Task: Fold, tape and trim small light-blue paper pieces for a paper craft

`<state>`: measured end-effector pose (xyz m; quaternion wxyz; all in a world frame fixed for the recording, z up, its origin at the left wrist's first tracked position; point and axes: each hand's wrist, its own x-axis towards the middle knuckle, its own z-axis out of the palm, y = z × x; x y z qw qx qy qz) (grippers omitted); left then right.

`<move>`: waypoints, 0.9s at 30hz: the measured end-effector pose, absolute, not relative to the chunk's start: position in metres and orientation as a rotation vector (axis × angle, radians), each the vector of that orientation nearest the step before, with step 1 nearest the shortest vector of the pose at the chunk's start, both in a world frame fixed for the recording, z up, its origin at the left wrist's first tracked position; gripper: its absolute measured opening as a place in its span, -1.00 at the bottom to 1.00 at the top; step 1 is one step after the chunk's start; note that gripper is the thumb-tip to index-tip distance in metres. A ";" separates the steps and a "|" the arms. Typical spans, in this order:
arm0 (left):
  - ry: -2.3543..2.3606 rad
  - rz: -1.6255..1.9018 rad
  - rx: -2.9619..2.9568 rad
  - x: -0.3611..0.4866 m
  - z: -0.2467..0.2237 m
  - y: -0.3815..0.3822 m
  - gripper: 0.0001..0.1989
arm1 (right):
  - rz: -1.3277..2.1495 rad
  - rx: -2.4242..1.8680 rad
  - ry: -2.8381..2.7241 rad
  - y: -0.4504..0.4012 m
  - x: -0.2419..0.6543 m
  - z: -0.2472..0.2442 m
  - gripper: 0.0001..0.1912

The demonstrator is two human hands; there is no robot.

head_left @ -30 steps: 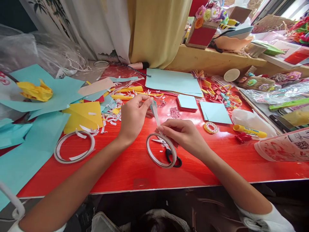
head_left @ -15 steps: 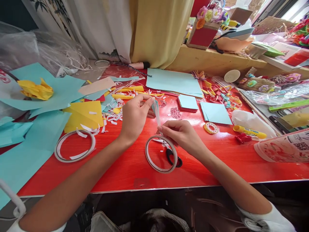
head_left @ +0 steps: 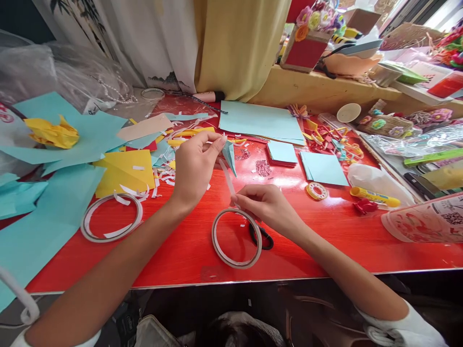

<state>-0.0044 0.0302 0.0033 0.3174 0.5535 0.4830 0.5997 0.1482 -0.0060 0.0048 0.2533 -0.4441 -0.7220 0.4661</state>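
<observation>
My left hand [head_left: 197, 166] pinches a small folded piece of light-blue paper [head_left: 229, 156] above the table. A strip of white tape [head_left: 227, 177] runs from under my left fingers down to my right hand [head_left: 265, 205]. My right fingertips are closed on that strip, just above the nearly used-up tape roll [head_left: 213, 236], which hangs below them. Behind the roll lie scissors with black handles [head_left: 266, 238], partly hidden by my right hand and the roll.
Another tape roll [head_left: 84, 226] lies at left by yellow paper [head_left: 126, 168] and white scraps. Blue sheets [head_left: 260, 120] and smaller blue stacks [head_left: 282, 153] lie ahead. A yellow glue stick [head_left: 374, 196] and a cup [head_left: 419, 224] stand out at right.
My left hand has shifted slightly left and up with the blue paper. The tape strip now slants away from the paper's tip. The roll has swung left and down.
</observation>
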 end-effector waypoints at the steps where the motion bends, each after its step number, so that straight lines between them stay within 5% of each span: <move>1: 1.277 1.575 1.478 -0.006 0.004 0.031 -0.83 | 1.273 -1.183 -1.960 -0.007 0.148 0.005 -0.68; 16: 1.150 1.370 1.427 -0.007 0.007 0.032 -0.82 | 1.031 -0.955 -1.621 0.001 0.151 0.005 -0.86; 27: 1.023 1.187 1.488 -0.003 0.008 0.029 -0.84 | 1.211 -1.050 -1.610 0.008 0.158 0.004 -0.72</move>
